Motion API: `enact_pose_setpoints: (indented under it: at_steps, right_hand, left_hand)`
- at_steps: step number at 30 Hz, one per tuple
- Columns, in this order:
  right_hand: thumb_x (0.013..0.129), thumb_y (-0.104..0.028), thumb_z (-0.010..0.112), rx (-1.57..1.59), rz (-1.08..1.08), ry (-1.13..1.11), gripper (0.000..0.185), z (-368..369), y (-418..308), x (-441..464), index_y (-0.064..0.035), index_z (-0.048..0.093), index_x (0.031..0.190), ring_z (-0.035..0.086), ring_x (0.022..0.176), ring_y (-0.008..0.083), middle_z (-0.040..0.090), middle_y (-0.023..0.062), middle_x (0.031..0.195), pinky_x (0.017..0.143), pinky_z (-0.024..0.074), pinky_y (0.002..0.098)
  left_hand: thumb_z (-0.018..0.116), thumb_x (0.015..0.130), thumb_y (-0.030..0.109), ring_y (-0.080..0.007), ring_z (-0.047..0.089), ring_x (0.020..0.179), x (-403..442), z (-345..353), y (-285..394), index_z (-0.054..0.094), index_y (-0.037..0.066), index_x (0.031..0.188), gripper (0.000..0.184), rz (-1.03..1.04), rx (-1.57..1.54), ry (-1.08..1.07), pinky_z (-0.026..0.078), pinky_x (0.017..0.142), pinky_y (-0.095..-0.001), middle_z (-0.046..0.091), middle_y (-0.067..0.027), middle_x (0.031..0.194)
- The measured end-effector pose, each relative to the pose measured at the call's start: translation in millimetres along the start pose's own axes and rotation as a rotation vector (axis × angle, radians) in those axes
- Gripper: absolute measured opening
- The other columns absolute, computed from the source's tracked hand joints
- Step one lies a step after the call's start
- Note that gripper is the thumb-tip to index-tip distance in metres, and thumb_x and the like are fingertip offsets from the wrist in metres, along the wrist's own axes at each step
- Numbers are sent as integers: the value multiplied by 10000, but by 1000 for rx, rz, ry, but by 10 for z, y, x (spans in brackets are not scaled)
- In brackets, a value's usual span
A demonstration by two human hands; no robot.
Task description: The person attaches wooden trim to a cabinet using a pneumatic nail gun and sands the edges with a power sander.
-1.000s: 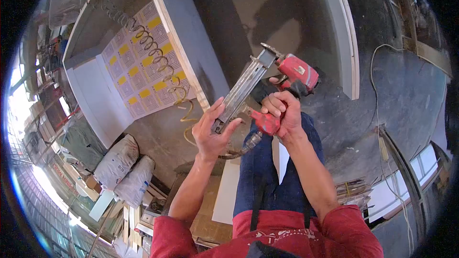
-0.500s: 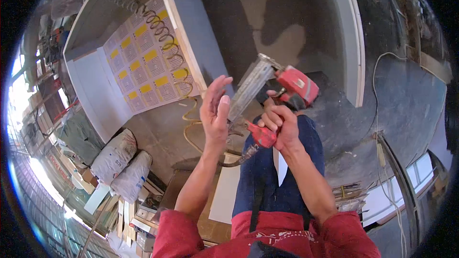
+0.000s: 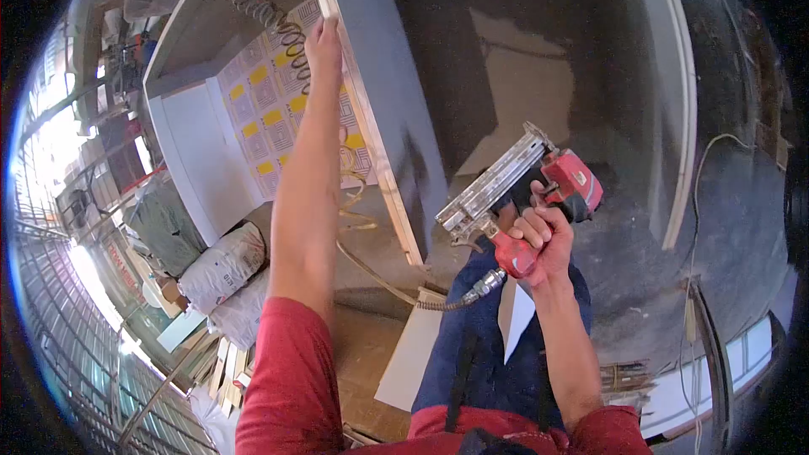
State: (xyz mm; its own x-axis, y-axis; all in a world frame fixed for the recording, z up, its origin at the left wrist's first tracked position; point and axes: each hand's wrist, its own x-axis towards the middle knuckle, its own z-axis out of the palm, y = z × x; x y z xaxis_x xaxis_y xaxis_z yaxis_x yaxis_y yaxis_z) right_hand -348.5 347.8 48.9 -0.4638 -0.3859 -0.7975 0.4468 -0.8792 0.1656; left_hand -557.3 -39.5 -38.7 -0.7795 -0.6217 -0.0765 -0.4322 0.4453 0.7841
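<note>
My right hand (image 3: 543,240) is wrapped round the red handle of a pneumatic nail gun (image 3: 493,185), whose long metal magazine slants down to the left in front of my legs. A hose fitting (image 3: 484,285) joins the handle's lower end to a coiled yellowish air hose (image 3: 371,263). My left arm reaches far forward, and my left hand (image 3: 324,46) is at the wooden edge of an upright grey panel (image 3: 383,76). Its fingers are closed over that edge, with their tips hidden.
Patterned sheet with yellow squares (image 3: 274,105) lies inside the panel frame at left. White sacks (image 3: 223,270) and wood offcuts (image 3: 221,366) are at lower left. A second panel edge (image 3: 684,135) stands at right, with a thin cable (image 3: 695,202) beyond it.
My left hand has left the nail gun's magazine and stretched forward to the panel edge. The nail gun, in my right hand, has shifted slightly right and down in view.
</note>
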Motion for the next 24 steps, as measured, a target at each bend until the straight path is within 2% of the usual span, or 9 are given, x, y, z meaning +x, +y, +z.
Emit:
enact_pose_setpoints:
  at_steps: [1,2,4,5,7,13,19,23,24]
  right_hand:
    - [923,-73,438,5,7,-9,358,-29,-24,101,-103,595,1244,369,438,57,347,-70,512,633,460,274]
    - [922,-73,439,19,30,-23,361,-57,-60,197,-100,593,1248,374,444,60,348,-67,514,642,462,284]
    - [934,-78,441,-8,62,-40,360,-76,-146,398,-87,580,1266,383,460,62,346,-67,527,669,467,305]
    - [934,-78,441,-10,71,-38,360,-69,-197,493,-87,580,1266,383,460,62,346,-67,527,669,467,305]
    - [943,-97,474,-146,87,-39,341,58,-309,656,-59,541,1275,398,478,72,343,-69,553,672,504,326]
    - [943,-118,500,-475,180,-135,363,722,-431,1319,-27,510,1295,415,476,82,338,-68,566,646,494,324]
    - [925,-115,502,-689,381,-379,322,1515,-235,2263,-37,550,1234,372,446,63,353,-77,562,540,468,284]
    - [927,-88,493,-802,418,-411,348,1902,-114,2655,-26,537,1266,344,426,48,322,-84,548,581,497,284]
    - [926,-89,496,-813,429,-411,345,1946,-93,2719,-30,541,1263,350,427,49,328,-83,548,582,499,283]
  left_hand:
    - [612,938,264,-188,588,852,172,47,62,654,-39,1089,341,-73,21,-91,481,790,-334,665,-103,956]
    - [612,938,264,-188,588,852,321,88,115,654,-39,1089,341,-66,25,-86,481,790,-334,665,-103,956]
    - [618,948,310,-155,575,794,593,146,82,676,-36,1032,361,-199,-191,-115,477,746,-314,664,-66,906]
    - [618,948,310,-155,575,794,667,192,43,676,-36,1032,361,-203,-186,-108,477,746,-314,664,-66,906]
    - [613,958,308,-130,559,751,731,270,-104,690,-24,1001,344,-122,-391,-69,474,714,-296,659,-34,868]
    - [613,968,270,-115,554,752,567,290,7,687,-42,1032,327,-107,-435,-16,472,698,-282,654,-31,852]
    - [624,964,274,-105,524,758,625,312,-134,677,-75,1059,366,-68,-399,34,458,708,-271,646,-31,842]
    - [617,967,277,-98,506,763,578,260,-71,672,-90,1063,383,-62,-301,38,448,714,-263,646,-36,843]
    - [640,956,309,-96,537,784,562,242,-58,683,-61,1092,397,-58,-208,41,459,717,-259,661,-34,886]
